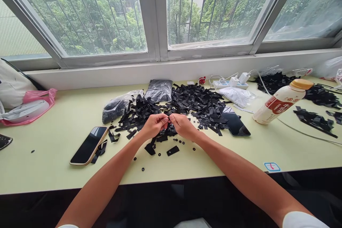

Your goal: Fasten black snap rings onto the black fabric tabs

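Note:
My left hand (155, 125) and my right hand (182, 126) meet above the table, fingertips pinched together. Whatever lies between their fingertips is too small and hidden to name. Behind and around them spreads a heap of short black fabric strips (197, 99), with small round black pieces mixed in. Just in front of my hands, a black strip with a pale mark (173, 150) lies flat. Several small black discs are scattered nearby, one of them (143, 169) close to the front edge.
A phone (89, 146) lies at left, and a dark phone (237, 124) at right. Bags of black pieces (159, 90) stand behind. Further right are a bottle (283, 102), a white cable, a power strip (229, 84) and more black strips (315, 118). Windows rise behind the table.

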Action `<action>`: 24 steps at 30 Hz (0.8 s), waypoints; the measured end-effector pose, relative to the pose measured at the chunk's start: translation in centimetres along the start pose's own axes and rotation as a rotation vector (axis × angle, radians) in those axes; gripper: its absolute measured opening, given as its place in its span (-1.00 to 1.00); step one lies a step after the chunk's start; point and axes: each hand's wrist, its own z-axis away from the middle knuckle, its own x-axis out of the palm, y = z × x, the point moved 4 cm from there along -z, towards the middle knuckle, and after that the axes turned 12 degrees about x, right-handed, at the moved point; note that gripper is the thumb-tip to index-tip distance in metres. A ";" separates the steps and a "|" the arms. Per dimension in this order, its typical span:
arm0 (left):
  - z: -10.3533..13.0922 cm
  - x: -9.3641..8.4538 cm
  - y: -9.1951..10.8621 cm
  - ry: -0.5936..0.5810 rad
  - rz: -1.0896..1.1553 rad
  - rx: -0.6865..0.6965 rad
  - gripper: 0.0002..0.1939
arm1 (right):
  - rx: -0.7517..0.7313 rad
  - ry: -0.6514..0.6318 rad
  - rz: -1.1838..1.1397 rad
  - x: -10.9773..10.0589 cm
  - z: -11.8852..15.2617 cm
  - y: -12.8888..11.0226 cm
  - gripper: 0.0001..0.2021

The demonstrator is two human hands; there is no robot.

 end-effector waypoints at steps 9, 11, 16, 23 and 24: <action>-0.2 -1.3 -0.5 0.106 0.047 0.010 -0.69 | 0.175 0.017 -0.215 0.2 -0.2 0.6 -0.52; -0.2 -2.3 -0.6 0.254 -0.045 0.021 -0.71 | 0.138 0.034 -0.152 -0.2 -0.2 0.5 -0.64; 0.1 -3.7 -0.7 0.460 -0.227 0.027 -0.64 | 0.148 0.090 0.098 -1.6 -0.6 1.5 -0.76; 0.5 -4.1 -0.2 0.576 -0.579 0.115 -0.77 | 0.395 0.329 0.461 -5.9 -1.1 6.0 -0.73; 0.6 -4.2 -0.2 0.601 -0.615 0.123 -0.88 | 0.408 0.318 0.478 -6.1 -1.1 6.5 -0.73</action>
